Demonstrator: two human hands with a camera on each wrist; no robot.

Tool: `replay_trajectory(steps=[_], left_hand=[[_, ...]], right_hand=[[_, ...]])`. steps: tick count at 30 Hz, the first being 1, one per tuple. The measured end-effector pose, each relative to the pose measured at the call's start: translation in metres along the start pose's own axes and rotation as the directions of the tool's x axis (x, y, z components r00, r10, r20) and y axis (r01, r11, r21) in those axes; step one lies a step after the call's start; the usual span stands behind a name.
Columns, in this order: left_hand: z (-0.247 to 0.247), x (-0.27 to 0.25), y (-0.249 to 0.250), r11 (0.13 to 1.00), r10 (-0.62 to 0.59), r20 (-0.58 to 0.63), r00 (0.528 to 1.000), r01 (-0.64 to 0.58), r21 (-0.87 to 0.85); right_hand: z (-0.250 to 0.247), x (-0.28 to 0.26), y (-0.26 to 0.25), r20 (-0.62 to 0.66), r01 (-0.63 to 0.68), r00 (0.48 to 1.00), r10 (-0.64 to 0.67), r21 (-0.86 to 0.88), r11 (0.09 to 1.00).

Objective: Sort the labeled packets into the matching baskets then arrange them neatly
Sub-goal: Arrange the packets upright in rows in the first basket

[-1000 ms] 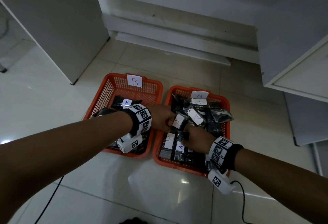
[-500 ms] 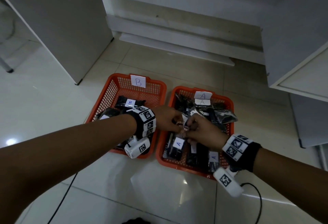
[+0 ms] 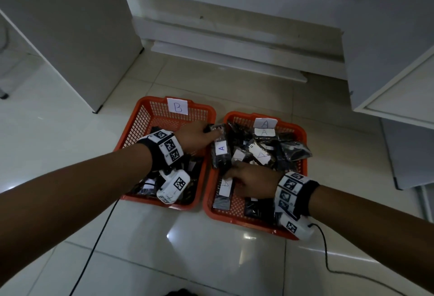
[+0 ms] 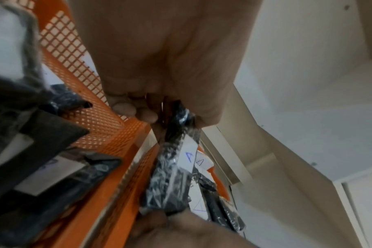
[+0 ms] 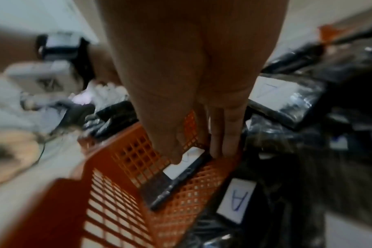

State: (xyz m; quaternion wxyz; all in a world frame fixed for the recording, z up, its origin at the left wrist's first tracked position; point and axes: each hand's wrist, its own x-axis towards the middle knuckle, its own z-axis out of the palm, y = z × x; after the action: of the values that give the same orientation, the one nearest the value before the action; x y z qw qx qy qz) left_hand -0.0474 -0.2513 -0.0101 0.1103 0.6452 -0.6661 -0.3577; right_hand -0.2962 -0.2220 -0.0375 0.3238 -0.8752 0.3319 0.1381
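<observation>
Two baskets sit side by side, and basket A [image 3: 297,131] is the busy one. The left hand [image 3: 199,137] pinches the far end of an A packet [image 3: 220,152] along that basket's left wall, and the right hand [image 3: 253,179] has its fingers on the near end, though that grip is hidden. Basket B [image 3: 141,119], left of A, holds its own packets. Sorting looks mostly done; A's far half is a jumbled pile, so tidying remains.
</observation>
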Motion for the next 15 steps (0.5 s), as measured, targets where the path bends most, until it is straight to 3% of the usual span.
replay_trajectory(steps=[3,8,15], left_hand=[[0.001,0.0,0.0,0.998,-0.045,-0.059,0.997,0.042,-0.047],[0.004,0.002,0.002,0.995,-0.072,-0.069,0.995,0.067,-0.073],[0.008,0.002,0.013,0.991,-0.075,-0.06,0.995,0.067,-0.117]], right_hand=[[0.007,0.013,0.001,0.089,0.134,0.989,-0.115,-0.239,0.962],[0.008,0.013,0.003,0.108,0.214,0.976,-0.187,-0.353,0.911],[0.019,0.012,0.001,0.173,0.199,0.976,-0.129,-0.489,0.85]])
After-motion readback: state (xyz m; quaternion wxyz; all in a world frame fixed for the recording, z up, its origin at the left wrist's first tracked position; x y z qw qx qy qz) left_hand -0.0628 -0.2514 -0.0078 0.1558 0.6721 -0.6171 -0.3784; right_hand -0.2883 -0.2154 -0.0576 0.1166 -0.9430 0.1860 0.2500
